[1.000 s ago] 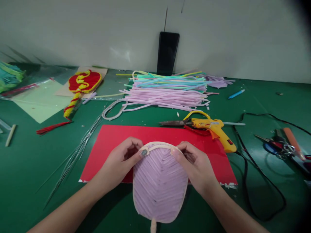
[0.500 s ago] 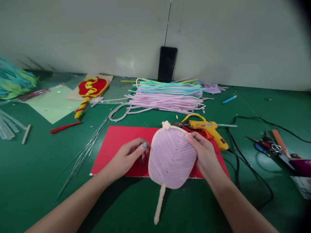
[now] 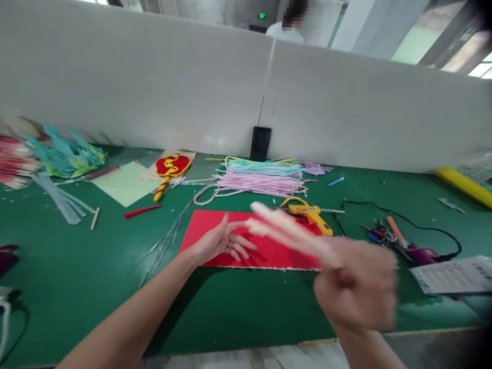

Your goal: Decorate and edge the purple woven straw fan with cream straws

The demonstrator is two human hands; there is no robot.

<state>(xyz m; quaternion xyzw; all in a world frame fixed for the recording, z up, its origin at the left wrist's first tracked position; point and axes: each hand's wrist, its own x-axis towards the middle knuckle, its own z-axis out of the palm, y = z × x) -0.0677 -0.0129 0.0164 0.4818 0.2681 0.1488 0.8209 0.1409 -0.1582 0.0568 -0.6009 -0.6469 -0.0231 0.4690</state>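
Note:
My right hand is closed around the handle of the hand fan, raised above the table. The fan is turned nearly edge-on and smeared by motion, so its lilac face hardly shows and its pale rim faces me. My left hand is open, fingers spread, over the red board, close to the fan's far end. Behind the fan, the yellow glue gun lies across the board's right side.
Lilac and pastel pipe cleaners lie behind the board, a phone leaning on the partition. At left are a red-yellow fan, wires and glue sticks. Tools and a black cord lie right. Beyond the partition is a person.
The fan went from face-on to edge-on, and my right hand shifted from its rim to its handle. My left hand's fingers spread. My view tilted up, showing the room beyond the partition.

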